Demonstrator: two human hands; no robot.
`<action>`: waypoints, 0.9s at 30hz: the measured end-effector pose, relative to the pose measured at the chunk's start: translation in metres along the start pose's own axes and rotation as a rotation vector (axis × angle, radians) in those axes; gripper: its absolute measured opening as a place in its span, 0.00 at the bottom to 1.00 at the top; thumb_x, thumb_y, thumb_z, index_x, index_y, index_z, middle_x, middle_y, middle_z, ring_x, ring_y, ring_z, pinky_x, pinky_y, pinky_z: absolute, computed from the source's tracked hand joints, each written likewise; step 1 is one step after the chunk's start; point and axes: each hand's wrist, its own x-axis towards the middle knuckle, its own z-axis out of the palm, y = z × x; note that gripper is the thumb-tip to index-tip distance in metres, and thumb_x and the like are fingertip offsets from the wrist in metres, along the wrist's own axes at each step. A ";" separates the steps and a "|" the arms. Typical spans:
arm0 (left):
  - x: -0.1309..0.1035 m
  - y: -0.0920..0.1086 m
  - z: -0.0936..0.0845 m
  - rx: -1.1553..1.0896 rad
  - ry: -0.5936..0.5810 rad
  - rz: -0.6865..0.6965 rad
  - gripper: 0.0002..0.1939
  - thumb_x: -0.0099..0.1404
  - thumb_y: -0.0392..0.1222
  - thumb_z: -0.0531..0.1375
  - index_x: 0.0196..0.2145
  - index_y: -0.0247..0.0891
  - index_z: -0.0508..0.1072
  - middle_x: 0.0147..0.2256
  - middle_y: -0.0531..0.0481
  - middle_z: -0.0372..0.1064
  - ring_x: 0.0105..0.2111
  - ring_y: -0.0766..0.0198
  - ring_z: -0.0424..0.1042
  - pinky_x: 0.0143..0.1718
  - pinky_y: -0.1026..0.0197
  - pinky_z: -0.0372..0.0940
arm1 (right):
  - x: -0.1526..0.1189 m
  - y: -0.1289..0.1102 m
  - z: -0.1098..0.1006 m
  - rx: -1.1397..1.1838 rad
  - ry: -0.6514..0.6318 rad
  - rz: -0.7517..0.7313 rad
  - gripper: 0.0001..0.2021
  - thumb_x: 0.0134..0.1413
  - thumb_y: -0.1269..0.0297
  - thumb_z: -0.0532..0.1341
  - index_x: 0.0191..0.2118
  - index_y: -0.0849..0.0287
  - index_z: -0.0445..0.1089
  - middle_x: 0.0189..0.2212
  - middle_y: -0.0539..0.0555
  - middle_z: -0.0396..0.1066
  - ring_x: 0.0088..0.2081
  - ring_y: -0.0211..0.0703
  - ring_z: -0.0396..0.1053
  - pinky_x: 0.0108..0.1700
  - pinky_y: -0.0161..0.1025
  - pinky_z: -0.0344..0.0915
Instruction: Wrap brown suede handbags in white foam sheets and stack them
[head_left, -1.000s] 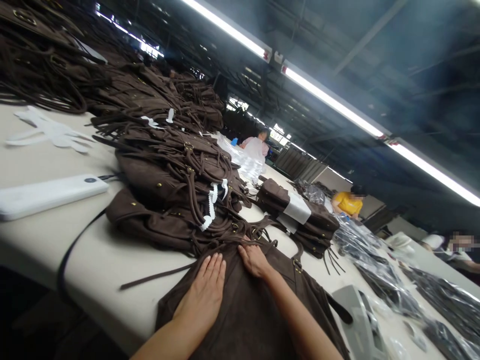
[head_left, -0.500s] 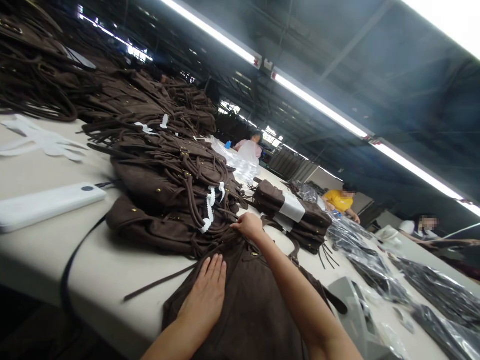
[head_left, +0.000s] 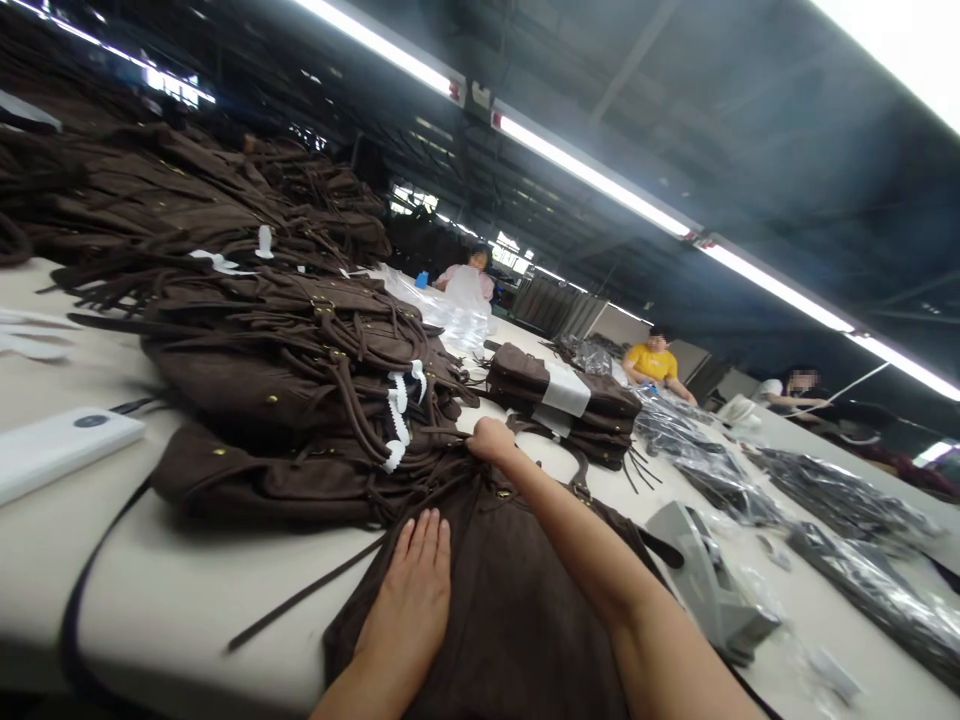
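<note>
A dark brown fabric handbag (head_left: 517, 610) lies before me on the white table, its top edge gathered in folds and pointing away. My left hand (head_left: 411, 580) rests flat on the bag's left side, fingers straight and close together. At the gathered top, my right hand (head_left: 491, 441) is closed on a thin brown cord of the bag; the fingertips are partly hidden. Another loose brown cord (head_left: 307, 592) trails from the bag toward the table's front edge. Just beyond, a stack of similar brown bags (head_left: 255, 410) nearly touches the bag's top, with white paper strips (head_left: 397, 425) around some handles.
On the left are a white power bank (head_left: 67, 448) and a black cable (head_left: 79, 620). Folded bags with a white band (head_left: 566, 388) lie beyond my right hand. A grey tape dispenser (head_left: 709, 590) and plastic-wrapped bags (head_left: 862, 490) are rightward. Co-workers, one in yellow (head_left: 652, 362), are farther back.
The camera view has turned slightly right, so the surroundings appear farther left. My left hand remains flat on the bag, and my right hand stays closed at its gathered top.
</note>
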 end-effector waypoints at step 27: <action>-0.007 -0.001 0.016 0.094 0.061 0.035 0.31 0.59 0.27 0.49 0.61 0.26 0.64 0.62 0.32 0.60 0.62 0.49 0.61 0.59 0.46 0.62 | -0.021 0.024 0.034 0.158 0.181 -0.680 0.09 0.66 0.60 0.55 0.40 0.53 0.72 0.41 0.52 0.72 0.44 0.45 0.70 0.43 0.37 0.63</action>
